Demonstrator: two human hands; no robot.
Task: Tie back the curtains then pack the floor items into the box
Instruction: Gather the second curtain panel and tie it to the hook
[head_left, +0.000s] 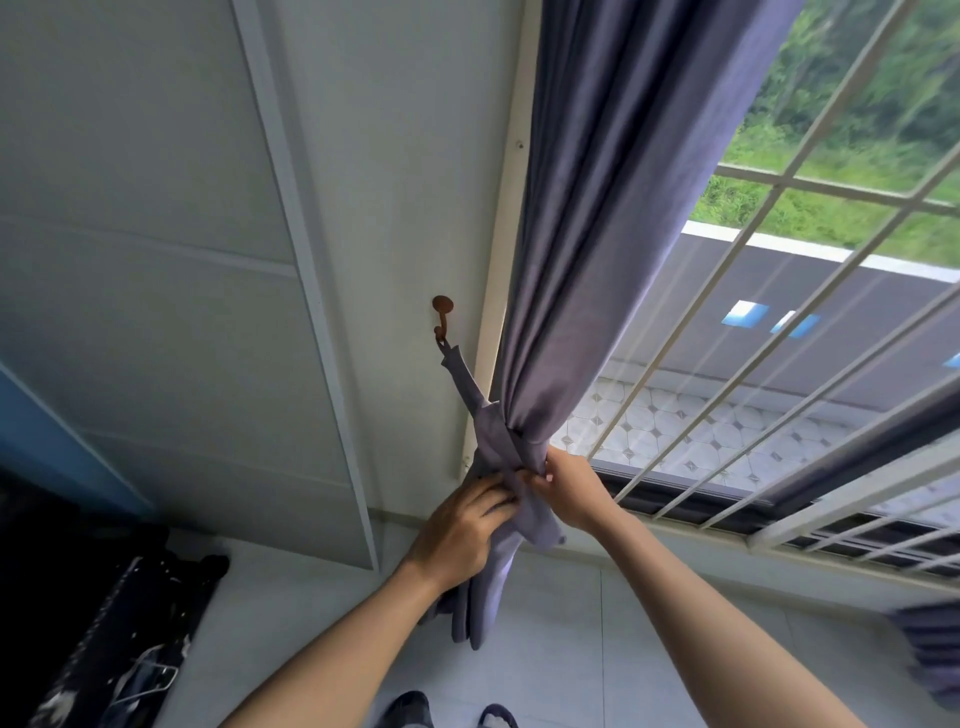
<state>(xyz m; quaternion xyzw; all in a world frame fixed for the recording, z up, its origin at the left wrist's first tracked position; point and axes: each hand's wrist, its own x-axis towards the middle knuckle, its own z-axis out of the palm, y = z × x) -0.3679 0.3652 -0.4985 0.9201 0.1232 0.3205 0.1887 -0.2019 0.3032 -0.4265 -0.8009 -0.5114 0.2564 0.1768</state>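
A pale wall (156, 208) fills the left side, and a window (779, 312) with white bars (727, 395) fills the right, looking out on grass and a tiled ledge. Between them hangs a purple curtain (613, 208), gathered into a narrow bunch low down beside the window frame. A matching purple tie-back (475, 400) runs from a small brown hook (442, 312) on the wall down to the bunch and wraps round it. Below, the floor (571, 649) is light tile, with dark clutter (104, 623) at the far left. The left hand (462, 530) pinches the loose fabric just under the wrap, its grip clamped on the tie-back. The right hand (566, 493) pinches the bunched curtain at the wrap, fingers curled onto the cloth.
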